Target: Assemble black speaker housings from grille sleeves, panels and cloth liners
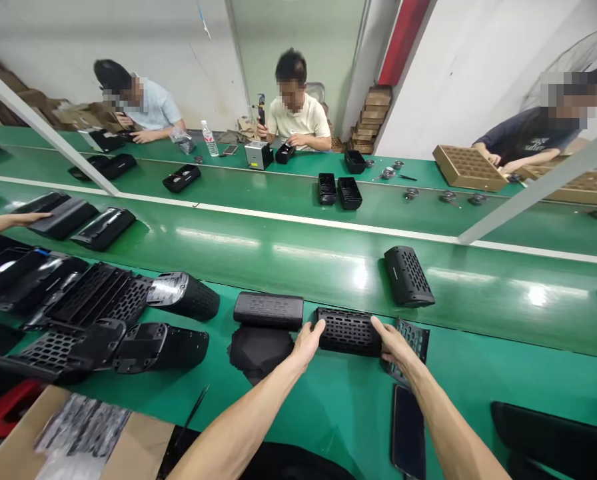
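Note:
Between my hands lies a black perforated speaker grille [349,331], its slotted face turned up. My left hand [308,341] grips its left end, thumb on top. My right hand [389,339] holds the right end the same way. A second slotted grille [414,341] sits partly under my right hand. Left of my left hand are a black textured casing [268,309] and a stack of dark fabric sheets [261,348]. A phone [408,430] lies below my right wrist.
Several black housings [166,347] and grilles crowd the left bench. A speaker unit [408,275] rests on the green conveyor [258,250] ahead. White posts [538,190] slant up on both sides. A cardboard box [143,440] stands at lower left. Several co-workers sit opposite; another person's hand [31,218] reaches in from the left.

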Available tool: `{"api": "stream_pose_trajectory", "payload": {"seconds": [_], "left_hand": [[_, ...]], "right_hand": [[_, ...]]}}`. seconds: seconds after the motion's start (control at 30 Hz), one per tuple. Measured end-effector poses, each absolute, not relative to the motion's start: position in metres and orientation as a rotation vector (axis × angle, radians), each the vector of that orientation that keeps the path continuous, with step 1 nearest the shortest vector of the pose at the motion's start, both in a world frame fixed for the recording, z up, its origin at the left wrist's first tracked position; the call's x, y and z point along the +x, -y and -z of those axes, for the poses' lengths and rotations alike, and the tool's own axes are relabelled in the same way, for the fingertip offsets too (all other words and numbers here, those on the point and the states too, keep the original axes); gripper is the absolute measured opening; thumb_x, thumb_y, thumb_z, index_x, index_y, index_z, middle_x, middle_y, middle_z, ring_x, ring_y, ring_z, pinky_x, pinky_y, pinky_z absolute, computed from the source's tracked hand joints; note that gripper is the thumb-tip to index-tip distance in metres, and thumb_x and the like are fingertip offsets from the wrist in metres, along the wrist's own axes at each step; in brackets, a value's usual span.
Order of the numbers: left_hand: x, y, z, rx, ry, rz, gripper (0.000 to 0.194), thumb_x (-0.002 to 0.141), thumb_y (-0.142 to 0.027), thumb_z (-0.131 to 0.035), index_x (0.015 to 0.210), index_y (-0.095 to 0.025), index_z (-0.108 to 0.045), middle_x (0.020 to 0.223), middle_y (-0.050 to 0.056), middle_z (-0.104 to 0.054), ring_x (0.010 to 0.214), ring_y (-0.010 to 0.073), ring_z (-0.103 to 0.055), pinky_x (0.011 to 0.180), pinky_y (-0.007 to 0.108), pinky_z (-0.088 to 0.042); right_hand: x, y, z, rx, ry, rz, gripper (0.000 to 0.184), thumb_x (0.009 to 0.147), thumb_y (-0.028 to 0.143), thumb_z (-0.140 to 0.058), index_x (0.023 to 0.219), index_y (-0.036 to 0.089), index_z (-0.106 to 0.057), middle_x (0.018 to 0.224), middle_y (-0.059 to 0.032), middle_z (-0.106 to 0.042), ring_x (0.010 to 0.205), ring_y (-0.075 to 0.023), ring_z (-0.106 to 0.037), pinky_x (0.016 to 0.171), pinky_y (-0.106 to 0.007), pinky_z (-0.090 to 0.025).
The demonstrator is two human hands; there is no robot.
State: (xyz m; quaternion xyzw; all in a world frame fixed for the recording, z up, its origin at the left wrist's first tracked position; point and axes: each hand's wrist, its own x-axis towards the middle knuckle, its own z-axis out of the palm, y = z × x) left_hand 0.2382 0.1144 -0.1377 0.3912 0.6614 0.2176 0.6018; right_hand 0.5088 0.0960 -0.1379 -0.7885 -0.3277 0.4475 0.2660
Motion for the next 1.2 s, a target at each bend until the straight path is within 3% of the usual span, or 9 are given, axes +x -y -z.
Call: {"api": "stream_pose_trajectory", "payload": {"seconds": [0.1,0.27,0.37,0.5,0.6,0.77,1.0,1.1,1.2], "left_hand": [[0.254,-0.124,0.144,0.927,-1.537,-0.488,0.055,0.089,-0.058,-0.062,0.125,-0.017,-0.068,0.145,0.019,-0.066,0.144,0.0366,-0.054,0.116,0.048,-0.046],[0.246,-0.115,0.135,1.101,-1.374,-0.581,0.042,0.08,-0.027,-0.065,0.12,-0.016,-0.067,0.117,0.014,-0.079,0.105,0.0316,-0.076,0.091,0.047,-0.061],[0.231,-0.104,0.127,1.294,-1.26,-0.725,0.062,0.072,-0.018,-0.069,0.134,-0.02,-0.062,0.132,0.011,-0.073,0.124,0.0304,-0.067,0.111,0.049,-0.052],[0.22,-0.104,0.141,1.939,-1.036,-0.767,0.055,0.068,-0.009,-0.066,0.121,-0.022,-0.069,0.137,0.009,-0.07,0.142,0.032,-0.053,0.129,0.056,-0.031],[0.219,-0.114,0.162,2.513,-0.994,-0.657,0.054,0.074,-0.004,-0.058,0.124,-0.021,-0.067,0.138,0.011,-0.069,0.14,0.0302,-0.055,0.124,0.057,-0.039],[0.225,-0.115,0.181,2.589,-1.204,-0.482,0.054,0.089,0.002,-0.046,0.136,-0.02,-0.062,0.143,0.017,-0.065,0.14,0.0309,-0.056,0.115,0.052,-0.048],[0.221,-0.084,0.155,2.569,-1.342,-0.282,0.076,0.082,0.002,-0.045,0.156,-0.014,-0.039,0.157,0.02,-0.053,0.142,0.0349,-0.053,0.111,0.05,-0.048],[0.198,-0.063,0.136,2.499,-1.377,-0.265,0.06,0.086,-0.006,-0.051,0.145,-0.018,-0.051,0.146,0.015,-0.062,0.124,0.03,-0.062,0.101,0.041,-0.052],[0.164,-0.042,0.128,2.313,-1.529,-0.278,0.022,0.097,-0.019,-0.052,0.114,-0.024,-0.065,0.113,0.006,-0.072,0.098,0.0235,-0.064,0.088,0.037,-0.052]], "right_hand": [[0.495,-0.109,0.142,-2.157,0.785,-1.353,0.043,0.103,0.056,-0.061,0.117,0.016,-0.069,0.106,-0.0066,-0.073,0.085,-0.0186,-0.071,0.079,-0.039,-0.06],[0.509,-0.098,0.12,-1.947,0.92,-1.483,0.051,0.092,0.064,-0.059,0.115,0.019,-0.071,0.111,-0.015,-0.079,0.099,-0.0301,-0.075,0.078,-0.041,-0.058],[0.528,-0.086,0.106,-1.731,1.173,-1.452,0.057,0.078,0.052,-0.075,0.126,0.022,-0.068,0.125,-0.0134,-0.077,0.11,-0.0315,-0.073,0.091,-0.042,-0.057],[0.54,-0.077,0.119,-1.666,1.453,-1.168,0.05,0.067,0.023,-0.072,0.117,0.023,-0.067,0.139,-0.0117,-0.071,0.126,-0.0331,-0.067,0.108,-0.045,-0.049],[0.54,-0.07,0.145,-1.695,1.571,-0.867,0.045,0.073,0.018,-0.061,0.117,0.023,-0.063,0.15,-0.0124,-0.063,0.139,-0.0318,-0.058,0.118,-0.049,-0.04],[0.543,-0.055,0.181,-1.712,1.728,-0.545,0.036,0.083,0.018,-0.054,0.119,0.02,-0.061,0.148,-0.0169,-0.063,0.138,-0.0318,-0.058,0.117,-0.054,-0.044],[0.539,-0.037,0.179,-1.831,1.887,-0.417,0.055,0.083,0.018,-0.053,0.138,0.02,-0.061,0.152,-0.0121,-0.06,0.15,-0.0332,-0.045,0.125,-0.057,-0.03],[0.545,-0.026,0.168,-2.024,1.793,-0.41,0.056,0.084,0.023,-0.05,0.139,0.023,-0.061,0.152,-0.0093,-0.059,0.149,-0.0296,-0.046,0.124,-0.05,-0.033],[0.564,-0.018,0.164,-2.396,1.429,-0.334,0.064,0.09,0.047,-0.05,0.143,0.011,-0.057,0.143,-0.0272,-0.059,0.139,-0.0451,-0.052,0.109,-0.064,-0.044]]}}
